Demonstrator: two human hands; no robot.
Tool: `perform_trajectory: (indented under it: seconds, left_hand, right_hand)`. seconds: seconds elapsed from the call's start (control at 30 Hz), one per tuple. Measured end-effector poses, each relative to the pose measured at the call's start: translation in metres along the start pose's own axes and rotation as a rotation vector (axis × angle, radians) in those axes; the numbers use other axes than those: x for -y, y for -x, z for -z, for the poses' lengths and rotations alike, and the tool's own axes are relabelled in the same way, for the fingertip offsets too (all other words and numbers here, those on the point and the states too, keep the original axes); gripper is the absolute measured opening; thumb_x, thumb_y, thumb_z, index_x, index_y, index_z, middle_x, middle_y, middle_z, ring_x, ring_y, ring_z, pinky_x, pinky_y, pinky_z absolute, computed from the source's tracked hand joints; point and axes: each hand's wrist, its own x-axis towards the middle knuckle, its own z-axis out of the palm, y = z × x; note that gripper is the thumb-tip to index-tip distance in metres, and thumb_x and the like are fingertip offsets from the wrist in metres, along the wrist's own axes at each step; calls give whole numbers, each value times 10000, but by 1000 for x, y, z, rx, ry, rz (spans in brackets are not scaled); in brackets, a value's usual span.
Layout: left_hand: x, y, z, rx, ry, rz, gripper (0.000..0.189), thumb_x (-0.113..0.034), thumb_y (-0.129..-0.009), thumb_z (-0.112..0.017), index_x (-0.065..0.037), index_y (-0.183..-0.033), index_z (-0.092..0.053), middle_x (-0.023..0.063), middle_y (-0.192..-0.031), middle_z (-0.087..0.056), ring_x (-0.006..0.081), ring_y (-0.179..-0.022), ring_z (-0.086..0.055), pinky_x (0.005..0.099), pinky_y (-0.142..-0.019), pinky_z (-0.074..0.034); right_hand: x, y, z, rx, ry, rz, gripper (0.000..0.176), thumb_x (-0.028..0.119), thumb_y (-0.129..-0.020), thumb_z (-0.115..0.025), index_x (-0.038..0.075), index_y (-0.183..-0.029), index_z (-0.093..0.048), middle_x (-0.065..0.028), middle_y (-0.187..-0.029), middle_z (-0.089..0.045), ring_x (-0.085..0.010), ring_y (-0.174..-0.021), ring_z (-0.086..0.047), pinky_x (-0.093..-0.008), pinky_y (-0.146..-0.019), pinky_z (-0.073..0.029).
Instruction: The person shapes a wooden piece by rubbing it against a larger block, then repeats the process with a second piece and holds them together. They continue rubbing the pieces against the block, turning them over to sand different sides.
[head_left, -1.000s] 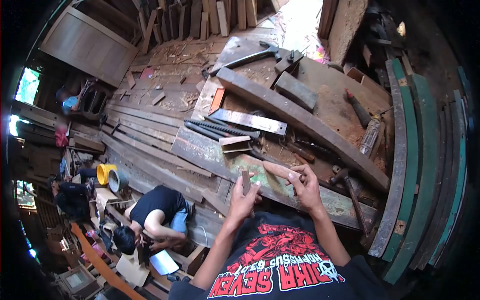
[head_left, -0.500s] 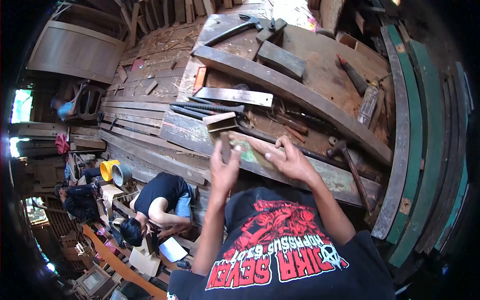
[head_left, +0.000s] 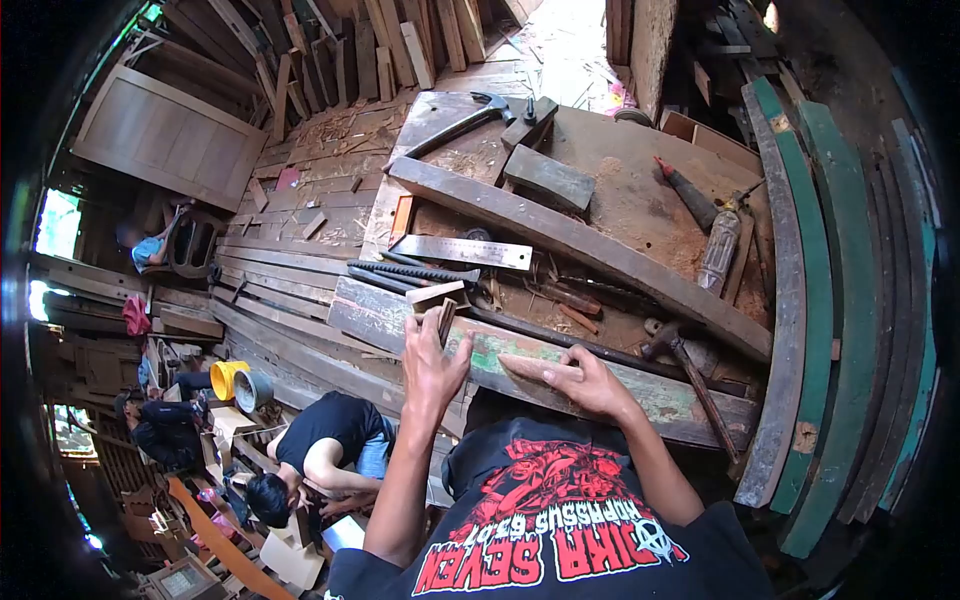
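My left hand (head_left: pixel 432 375) is closed on a small brown wood block (head_left: pixel 447 320), held upright above the near plank of the bench. Beside that block, a lighter wood piece (head_left: pixel 436 294) shows just beyond my fingertips. My right hand (head_left: pixel 597 388) grips a thin, tapered strip of wood (head_left: pixel 522 368) between thumb and fingers, its free end pointing left. Under both hands runs a worn plank (head_left: pixel 660 388) with green paint patches. The two held pieces are apart.
On the bench lie a try square (head_left: pixel 465 250), a claw hammer (head_left: pixel 460 125), another hammer (head_left: pixel 695 370), dark rods (head_left: pixel 415 272), a long beam (head_left: pixel 590 250) and a bottle (head_left: pixel 717 255). Green boards (head_left: pixel 840 300) stand at right. A person (head_left: pixel 325 445) crouches at lower left.
My hands have moved apart: the left to the left with its block, the right holding the strip lower and away from it. The view has tilted, shifting the bench downward.
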Motion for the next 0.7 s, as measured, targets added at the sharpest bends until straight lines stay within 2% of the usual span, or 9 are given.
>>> perform_trajectory:
  seconds: [0.1,0.13,0.17,0.23,0.3,0.4,0.5,0.6,0.7]
  left_hand:
    - [11,-20,4,-10,66,-55,557,-113,-817,-815,-1,-1329,-625,263,-1253,-625,457,-1183,-627,510,-1033,-529]
    - [23,-27,8,-63,50,-182,538,-45,-794,-800,-25,-1311,-655,225,-1243,-661,422,-1198,-628,486,-1071,-514]
    - [32,-37,10,-120,42,-221,533,-14,-783,-797,-33,-1300,-671,202,-1255,-674,410,-1196,-628,479,-1079,-505]
    - [43,-43,16,-172,76,-103,535,-56,-767,-835,3,-1260,-634,231,-1197,-664,435,-1141,-637,505,-1021,-514]
    - [48,-42,23,-188,25,-118,541,-96,-763,-855,4,-1242,-624,248,-1147,-649,480,-1108,-636,523,-960,-532]
    - [54,-38,27,-69,-36,-104,529,-110,-763,-871,-40,-1243,-659,245,-1160,-648,481,-1053,-659,536,-902,-553]
    - [66,-35,13,-68,-4,-63,497,-90,-792,-823,-54,-1270,-693,250,-1151,-686,478,-1059,-675,533,-916,-555]
    - [76,-35,8,-105,9,-84,451,-81,-819,-779,-64,-1264,-713,252,-1149,-697,472,-1063,-683,527,-923,-559]
    - [69,-34,16,-67,23,-54,411,-75,-835,-753,-72,-1245,-728,245,-1138,-698,467,-1057,-684,522,-917,-563]
  right_hand:
    - [7,-1,3,61,-26,-91,558,555,-924,-796,53,-1070,-601,-136,-929,-720,-217,-905,-683,-402,-797,-565]
    - [9,2,-2,33,-123,-50,545,559,-931,-792,63,-1060,-606,-86,-890,-709,-176,-861,-665,-379,-748,-567]
    - [-4,-1,-5,-33,-37,94,561,579,-929,-785,63,-1062,-611,-108,-938,-714,-190,-915,-665,-393,-802,-566]
    - [-10,-2,-1,11,3,36,632,624,-905,-783,40,-1093,-629,-182,-1042,-713,-221,-1061,-648,-414,-917,-547]
    - [-11,-4,3,40,19,46,648,632,-900,-780,27,-1087,-642,-211,-1051,-729,-252,-1075,-680,-415,-925,-551]
    - [-8,-8,6,81,80,16,587,608,-934,-761,50,-1073,-646,-137,-1031,-702,-210,-1035,-645,-386,-927,-535]
    - [-1,-3,8,62,82,11,586,617,-934,-753,51,-1024,-631,-170,-1046,-720,-242,-1068,-670,-392,-948,-528]
    - [4,0,9,47,98,38,670,642,-907,-758,13,-1117,-661,-256,-1064,-741,-294,-1081,-716,-426,-922,-552]
    - [-1,-2,7,37,87,65,665,644,-906,-755,15,-1100,-660,-252,-1064,-739,-293,-1074,-712,-426,-925,-549]
